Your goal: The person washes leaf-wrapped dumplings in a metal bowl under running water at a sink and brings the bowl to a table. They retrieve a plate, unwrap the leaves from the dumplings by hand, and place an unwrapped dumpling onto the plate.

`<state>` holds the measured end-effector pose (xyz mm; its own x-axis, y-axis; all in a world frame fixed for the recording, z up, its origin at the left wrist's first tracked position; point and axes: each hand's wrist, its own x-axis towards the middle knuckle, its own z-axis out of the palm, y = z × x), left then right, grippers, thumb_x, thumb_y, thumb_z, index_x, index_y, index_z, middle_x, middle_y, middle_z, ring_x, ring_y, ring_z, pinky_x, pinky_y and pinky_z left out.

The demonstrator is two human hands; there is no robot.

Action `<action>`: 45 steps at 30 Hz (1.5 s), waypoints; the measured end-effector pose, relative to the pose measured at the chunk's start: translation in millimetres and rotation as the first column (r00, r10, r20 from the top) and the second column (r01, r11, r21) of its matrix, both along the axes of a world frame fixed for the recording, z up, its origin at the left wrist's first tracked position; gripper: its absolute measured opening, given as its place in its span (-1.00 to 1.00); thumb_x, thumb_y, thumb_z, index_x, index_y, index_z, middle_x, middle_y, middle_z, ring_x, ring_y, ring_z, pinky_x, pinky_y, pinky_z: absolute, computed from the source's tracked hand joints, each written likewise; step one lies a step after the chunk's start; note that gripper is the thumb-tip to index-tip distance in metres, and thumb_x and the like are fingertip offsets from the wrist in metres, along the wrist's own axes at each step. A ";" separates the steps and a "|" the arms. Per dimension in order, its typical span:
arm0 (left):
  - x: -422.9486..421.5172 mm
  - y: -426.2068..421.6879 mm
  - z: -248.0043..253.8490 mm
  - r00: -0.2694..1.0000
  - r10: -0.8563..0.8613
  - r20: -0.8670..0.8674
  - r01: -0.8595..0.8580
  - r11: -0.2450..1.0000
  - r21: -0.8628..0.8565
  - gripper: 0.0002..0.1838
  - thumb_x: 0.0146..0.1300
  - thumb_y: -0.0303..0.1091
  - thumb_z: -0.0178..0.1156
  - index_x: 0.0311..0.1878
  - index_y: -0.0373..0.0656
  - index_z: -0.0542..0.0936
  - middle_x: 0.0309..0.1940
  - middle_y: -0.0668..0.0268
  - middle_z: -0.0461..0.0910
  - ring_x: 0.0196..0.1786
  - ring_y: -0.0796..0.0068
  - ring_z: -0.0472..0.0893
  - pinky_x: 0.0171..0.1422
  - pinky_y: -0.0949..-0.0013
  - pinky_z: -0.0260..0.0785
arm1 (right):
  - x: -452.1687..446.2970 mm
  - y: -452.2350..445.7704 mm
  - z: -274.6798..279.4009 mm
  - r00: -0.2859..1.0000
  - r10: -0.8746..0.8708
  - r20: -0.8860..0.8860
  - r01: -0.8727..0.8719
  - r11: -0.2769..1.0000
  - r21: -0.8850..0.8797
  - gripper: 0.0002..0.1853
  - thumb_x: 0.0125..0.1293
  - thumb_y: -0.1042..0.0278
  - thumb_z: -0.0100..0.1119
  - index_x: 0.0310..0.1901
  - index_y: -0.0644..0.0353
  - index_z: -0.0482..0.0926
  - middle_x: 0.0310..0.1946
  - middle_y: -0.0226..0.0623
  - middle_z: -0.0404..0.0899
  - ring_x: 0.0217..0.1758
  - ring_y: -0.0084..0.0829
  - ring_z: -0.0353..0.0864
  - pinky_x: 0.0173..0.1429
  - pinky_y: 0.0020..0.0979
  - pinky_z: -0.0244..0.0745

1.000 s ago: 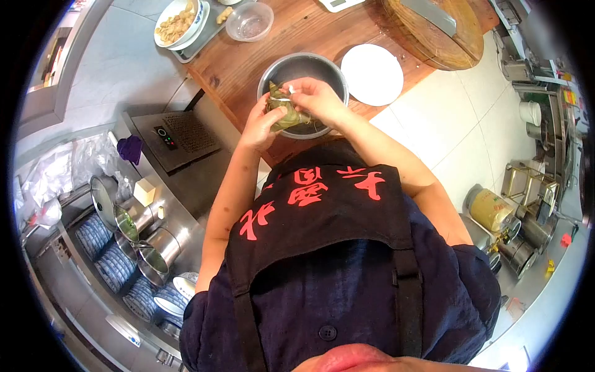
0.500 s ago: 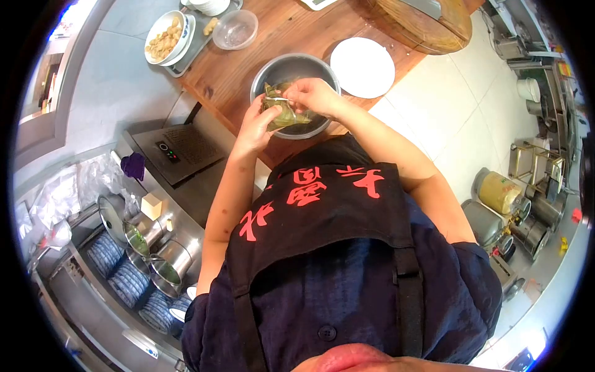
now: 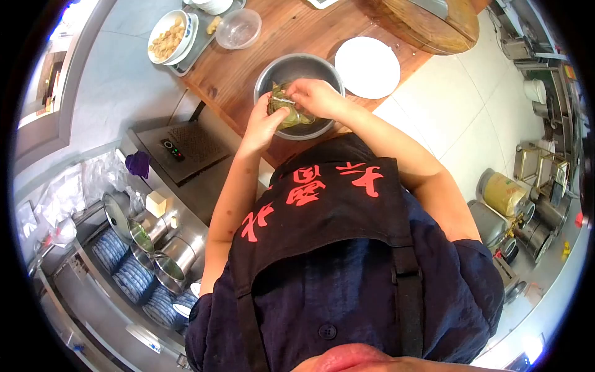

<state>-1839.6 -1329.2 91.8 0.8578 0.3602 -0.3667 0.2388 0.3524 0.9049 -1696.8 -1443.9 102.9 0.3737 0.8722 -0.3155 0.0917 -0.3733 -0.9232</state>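
The left hand [image 3: 263,124] is closed around the leaf-wrapped bundle [image 3: 294,116], which is green and rather pointed, with the thumb lying on its near side. This bundle is over the metal bowl [image 3: 305,67], inside the outline of its rim; whether it touches the bowl, I cannot tell. A white tie [image 3: 284,100] crosses the leaves. The right hand [image 3: 316,98] comes to the bundle from about 3 o'clock, its fingers bent at the tie, but I cannot tell if they are closed on it.

The metal bowl stands on the wooden bench [image 3: 291,31]. Taking this bowl as the centre of the clock, a white plate [image 3: 367,67] lies just beside it at 2 o'clock. Farther in the same direction is a round chopping board [image 3: 427,28], carrying a broad knife blade [image 3: 431,6]. Between 10 and 11 o'clock there is a clear plastic bowl [image 3: 238,29]. Well apart, at 10 o'clock, a white bowl [image 3: 185,38] contains yellowish pieces [image 3: 167,42]. At 8 o'clock, lower than the bench, one sees a control panel [image 3: 171,150] with small lights.
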 end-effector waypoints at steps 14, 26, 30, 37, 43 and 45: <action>2.4 -6.4 -7.8 0.998 0.058 -0.001 -0.054 0.937 0.346 -0.54 0.06 -0.54 0.15 0.09 -0.30 0.37 -0.12 0.29 0.51 -0.09 0.55 0.49 0.04 0.45 0.34 | 6.4 6.2 -19.6 0.987 0.160 0.005 -0.157 0.974 -0.165 -0.45 0.32 -0.15 -0.16 -0.47 0.22 0.55 -0.57 -0.21 0.55 -0.49 -0.32 0.55 -0.31 -0.36 0.44; -15.7 -12.6 -16.6 0.996 -0.053 -0.065 0.073 0.931 0.358 -0.51 0.06 -0.47 0.18 0.10 -0.31 0.35 -0.13 0.28 0.51 -0.07 0.55 0.49 0.06 0.45 0.32 | -19.0 -5.3 -35.0 0.913 0.010 -0.407 -0.122 0.960 -0.251 -0.57 0.33 0.04 -0.12 -0.51 0.20 0.51 -0.66 -0.38 0.47 -0.64 -0.49 0.43 -0.56 -0.44 0.34; -11.0 -11.5 -17.9 0.995 -0.018 -0.096 0.059 0.892 0.449 -0.52 0.07 -0.47 0.18 0.09 -0.33 0.35 -0.17 0.28 0.54 -0.13 0.55 0.51 0.02 0.44 0.36 | -13.2 -12.1 -36.9 0.997 0.061 0.054 -0.056 0.994 -0.097 -0.70 0.29 0.20 -0.04 -0.42 0.25 0.55 -0.59 -0.32 0.55 -0.53 -0.49 0.55 -0.44 -0.42 0.44; -5.2 -10.2 -25.4 0.987 0.129 -0.100 -0.147 0.968 -0.205 -0.53 0.10 -0.49 0.16 0.12 -0.30 0.34 -0.10 0.27 0.50 -0.07 0.53 0.50 0.04 0.45 0.35 | -11.9 -10.1 -41.5 0.988 -0.086 -0.129 0.097 0.992 0.075 -0.81 0.23 0.31 0.11 -0.37 0.28 0.54 -0.54 -0.31 0.57 -0.48 -0.54 0.58 -0.36 -0.48 0.46; 1.9 -15.4 -22.2 0.994 0.078 -0.076 -0.048 0.941 0.336 -0.55 0.11 -0.50 0.15 0.11 -0.26 0.37 -0.09 0.24 0.50 -0.02 0.50 0.48 0.09 0.41 0.33 | -16.9 -3.9 -35.7 0.928 -0.146 -0.343 0.103 0.985 -0.141 -0.70 0.24 0.15 0.16 -0.40 0.26 0.47 -0.59 -0.36 0.50 -0.64 -0.57 0.46 -0.56 -0.54 0.38; 3.2 -16.6 -3.9 0.988 0.080 -0.133 -0.004 0.871 0.491 -0.56 0.09 -0.48 0.16 0.09 -0.25 0.39 -0.08 0.22 0.51 0.01 0.49 0.47 0.10 0.40 0.32 | -20.3 -3.5 -38.0 0.908 -0.143 -0.393 0.116 0.989 -0.091 -0.73 0.25 0.17 0.14 -0.42 0.21 0.45 -0.65 -0.40 0.44 -0.68 -0.57 0.43 -0.60 -0.54 0.35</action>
